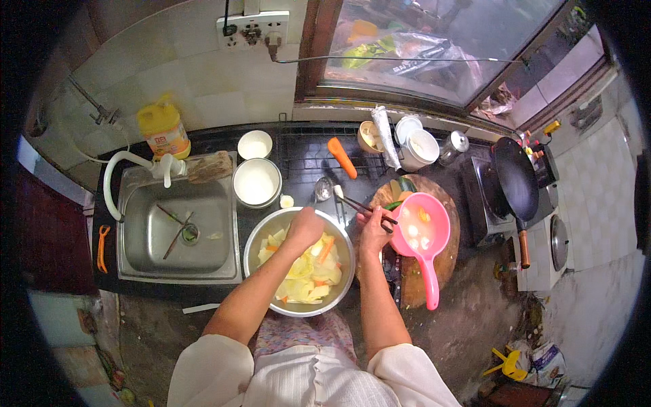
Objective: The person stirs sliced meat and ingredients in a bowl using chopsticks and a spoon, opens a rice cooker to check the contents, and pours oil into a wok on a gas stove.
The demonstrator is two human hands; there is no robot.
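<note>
A metal basin (299, 262) in front of me holds sliced pale vegetables and orange carrot pieces. Over its upper part my left hand (306, 227) is curled; whether something is between its fingers is hidden. My right hand (375, 231) grips a pair of dark chopsticks (367, 207), their tips close to a small white piece (338, 191) beside a clear glass or lid (323, 189). Touching or just right of that hand is a pink plastic ladle (431, 272) with liquid and pale pieces in it. It rests on a round wooden chopping board (447, 229), near cut green vegetables (406, 184).
Left lies a steel sink (152, 234) with sticks inside, and an orange peeler (102, 249). White bowls (257, 183) stand beside it. A peeled carrot (342, 157) lies on the rear rack. Farther right are white tubs (421, 148), a glass jar (453, 147) and a wok (517, 178) on the stove.
</note>
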